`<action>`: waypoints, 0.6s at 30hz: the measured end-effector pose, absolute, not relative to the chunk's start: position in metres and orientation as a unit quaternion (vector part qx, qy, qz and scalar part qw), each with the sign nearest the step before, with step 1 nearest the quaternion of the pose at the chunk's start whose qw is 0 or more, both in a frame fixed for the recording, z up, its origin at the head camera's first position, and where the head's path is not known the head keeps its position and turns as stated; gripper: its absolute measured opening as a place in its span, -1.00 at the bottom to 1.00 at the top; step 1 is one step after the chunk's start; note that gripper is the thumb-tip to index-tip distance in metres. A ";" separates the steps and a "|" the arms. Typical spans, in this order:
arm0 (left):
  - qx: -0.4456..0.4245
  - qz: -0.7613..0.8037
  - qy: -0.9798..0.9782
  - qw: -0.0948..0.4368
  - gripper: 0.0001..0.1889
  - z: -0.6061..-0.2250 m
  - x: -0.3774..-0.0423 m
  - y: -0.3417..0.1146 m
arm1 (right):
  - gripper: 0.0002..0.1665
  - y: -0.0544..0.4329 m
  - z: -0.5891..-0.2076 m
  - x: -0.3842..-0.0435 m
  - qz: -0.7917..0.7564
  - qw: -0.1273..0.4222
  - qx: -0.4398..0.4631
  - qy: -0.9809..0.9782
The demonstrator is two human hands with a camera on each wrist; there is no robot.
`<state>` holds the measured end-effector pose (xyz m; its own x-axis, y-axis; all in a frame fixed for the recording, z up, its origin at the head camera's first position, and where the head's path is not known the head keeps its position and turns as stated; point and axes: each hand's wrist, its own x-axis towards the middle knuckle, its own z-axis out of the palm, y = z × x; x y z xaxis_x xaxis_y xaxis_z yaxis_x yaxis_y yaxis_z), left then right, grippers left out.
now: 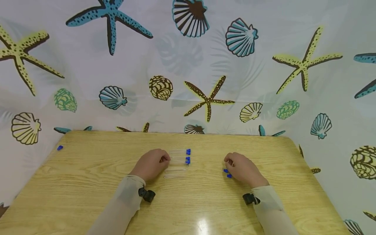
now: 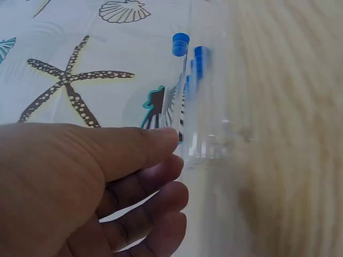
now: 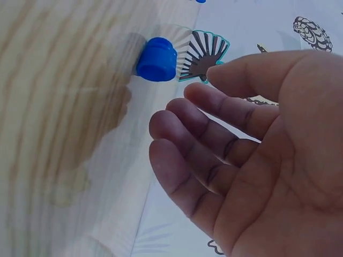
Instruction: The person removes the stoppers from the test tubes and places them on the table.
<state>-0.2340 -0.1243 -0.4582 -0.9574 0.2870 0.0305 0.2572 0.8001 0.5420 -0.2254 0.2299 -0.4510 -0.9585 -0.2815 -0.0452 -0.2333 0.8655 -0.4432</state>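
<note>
My left hand (image 1: 151, 164) pinches the end of a clear tube with a blue stopper (image 2: 180, 44) between thumb and fingers, left of centre on the table. Beside it lie more stoppered tubes, their blue stoppers (image 1: 188, 151) pointing right. Nearer to me are two clear tubes without stoppers (image 1: 175, 171). On the right, my right hand (image 1: 243, 168) hovers with loosely bent fingers and nothing in them. Two loose blue stoppers (image 1: 229, 176) lie just left of this hand; in the right wrist view one blue stopper (image 3: 157, 60) shows beyond the fingertips.
A lone blue stopper (image 1: 60, 148) lies at the far left edge of the wooden table (image 1: 88, 169). A white cloth (image 1: 135, 65) printed with shells and starfish hangs behind the table and along its sides. Each wrist wears a small black camera (image 1: 148, 195).
</note>
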 end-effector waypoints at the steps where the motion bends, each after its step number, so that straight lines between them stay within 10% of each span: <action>1: 0.143 0.283 0.948 0.023 -0.90 -0.456 -0.234 -0.124 | -0.79 0.229 -0.451 -0.225 -0.221 0.052 -0.135 0.964; 18: 0.221 0.299 0.925 -0.084 -0.91 -0.393 -0.205 -0.102 | -0.78 0.203 -0.412 -0.202 -0.276 -0.097 -0.232 0.928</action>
